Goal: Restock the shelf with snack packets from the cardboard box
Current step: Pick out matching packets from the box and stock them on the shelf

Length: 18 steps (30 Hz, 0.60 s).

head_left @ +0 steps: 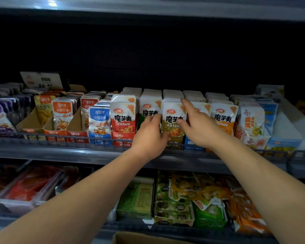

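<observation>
Both arms reach to the middle of the frame, where the white-and-olive foil snack packet stands at the front of its row on the grey metal shelf. The left hand appears to grip the packet's left edge, fingers curled into the gap beside it and thumb on its front. The right hand is spread wide, its forefinger laid straight over the row's tops and its thumb at the packet's right edge. The brown cardboard box only just shows at the bottom edge.

To my eye the row is being squared up, and it is packed tight. A hard push could buckle the soft front packet or tip it over the low wire front rail onto the lower shelf. A knuckle could also knock the neighbouring green-fronted packets askew.
</observation>
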{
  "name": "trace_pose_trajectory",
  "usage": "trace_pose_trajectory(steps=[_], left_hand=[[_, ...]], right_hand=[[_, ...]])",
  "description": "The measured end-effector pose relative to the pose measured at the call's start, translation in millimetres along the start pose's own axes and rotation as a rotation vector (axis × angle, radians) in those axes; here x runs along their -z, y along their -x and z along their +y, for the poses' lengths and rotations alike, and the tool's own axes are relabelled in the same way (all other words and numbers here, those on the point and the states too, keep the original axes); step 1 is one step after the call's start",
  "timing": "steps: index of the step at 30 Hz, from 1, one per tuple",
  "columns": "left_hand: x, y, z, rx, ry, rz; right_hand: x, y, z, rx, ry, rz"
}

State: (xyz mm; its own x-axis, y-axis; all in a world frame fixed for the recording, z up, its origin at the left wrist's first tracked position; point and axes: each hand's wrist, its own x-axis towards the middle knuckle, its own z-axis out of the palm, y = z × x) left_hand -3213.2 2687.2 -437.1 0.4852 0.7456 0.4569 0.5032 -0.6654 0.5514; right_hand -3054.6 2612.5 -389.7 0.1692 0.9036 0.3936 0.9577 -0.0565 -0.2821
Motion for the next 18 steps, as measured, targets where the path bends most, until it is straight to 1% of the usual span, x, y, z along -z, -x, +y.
trace_pose_trajectory(steps=[6, 10, 12, 15, 18], left_hand=[[6.4, 6.9, 3.3, -0.001, 0.027, 0.050], [20.2, 28.4, 3.8, -0.018, 0.048, 0.171], [25.9, 44.8, -0.5, -0.001, 0.112, 0.201], [26.2, 78.8, -19.8, 0.034, 0.170, 0.196], [13.8, 121.4, -56.8, 0.139, 0.192, 0.152]], right_hand=[[-3.0, 19.8, 0.9, -0.036, -0.106, 0.170], [-4.4, 50.6, 5.1, -0.074, -0.203, 0.211], [-9.2, 71.1, 3.1, -0.085, -0.273, 0.191], [-32.4, 106.5, -0.5, -0.079, -0.332, 0.122], [-72.6, 146.6, -0.9, -0.074, -0.321, 0.032]])
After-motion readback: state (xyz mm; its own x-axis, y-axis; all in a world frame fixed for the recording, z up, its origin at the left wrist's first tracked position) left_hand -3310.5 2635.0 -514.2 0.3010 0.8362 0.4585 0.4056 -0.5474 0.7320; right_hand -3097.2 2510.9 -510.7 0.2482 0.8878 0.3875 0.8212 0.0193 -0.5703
